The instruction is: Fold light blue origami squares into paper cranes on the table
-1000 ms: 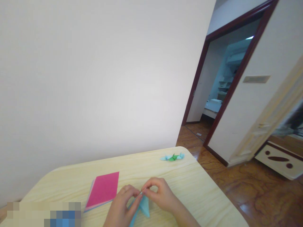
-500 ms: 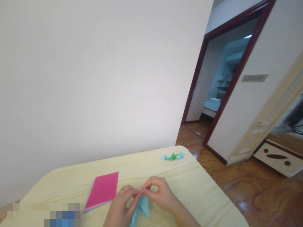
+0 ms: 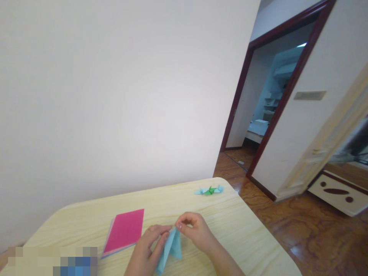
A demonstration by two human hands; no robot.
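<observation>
A folded light-blue origami paper [image 3: 170, 249] stands in front of me, its narrow top pinched between my hands. My left hand [image 3: 146, 251] grips its left side with the fingers. My right hand [image 3: 195, 232] holds the top corner between thumb and fingertips. Both rest just above the pale wood-grain table [image 3: 230, 234]. Left of my left hand lies a stack of origami paper [image 3: 123, 232] with a pink sheet on top. Farther off, near the table's far edge, sits a small green and light-blue paper crane [image 3: 209, 190], out of reach of my fingers.
The table's rounded corner and edge drop to a reddish-brown wooden floor [image 3: 287, 230] on the right. A white wall [image 3: 115, 96] rises behind the table. A dark-framed doorway [image 3: 244, 115] and a pale door [image 3: 316, 153] stand to the right. A blurred patch [image 3: 57, 260] covers the lower left.
My hands have drawn slightly apart, and my right hand has moved up and to the right. The blue paper now shows more of its upper part, with its top no longer hidden between my fingertips.
</observation>
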